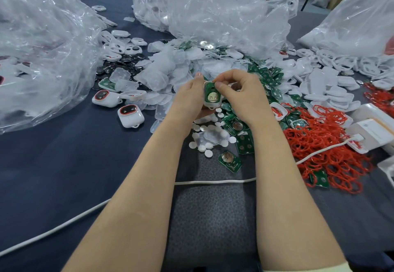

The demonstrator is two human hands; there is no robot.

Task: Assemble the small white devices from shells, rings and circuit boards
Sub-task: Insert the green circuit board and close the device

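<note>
While the left hand (189,97) cups one white shell (210,105) from below, the right hand (241,92) pinches the single green circuit board (212,95) seated in it.
Both hands have their fingers curled round this one piece, held above the middle of the table (64,165). Two finished devices (130,115) lie toward the left edge, by one of three clear plastic bags (42,48). Red rings (326,144) heap toward the right edge, too many to count.
</note>
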